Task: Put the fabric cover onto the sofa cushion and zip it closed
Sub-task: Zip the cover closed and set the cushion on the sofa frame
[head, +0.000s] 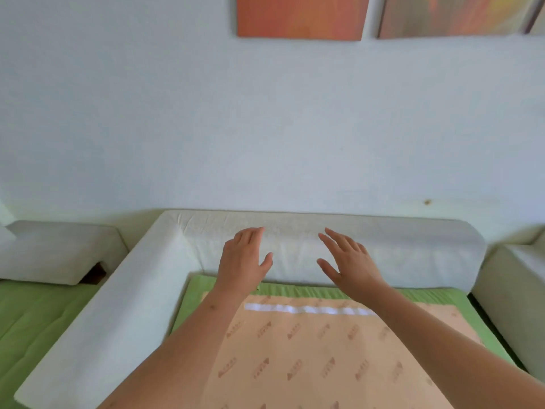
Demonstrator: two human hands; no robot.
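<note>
A white sofa back cushion [295,255] stands against the sofa's backrest, straight ahead of me. My left hand [244,261] and my right hand [348,264] are both raised in front of it, fingers straight and spread, holding nothing. Whether either hand touches the cushion I cannot tell. A peach patterned sheet [324,349] with a white strip near its far edge lies on the green sofa seat [191,296] under my forearms. No zip is visible.
The white sofa armrest [97,329] runs along the left, and another white sofa piece [507,290] stands at the right. A second white sofa section [53,249] with a green seat lies at far left. Orange paintings [300,16] hang on the wall above.
</note>
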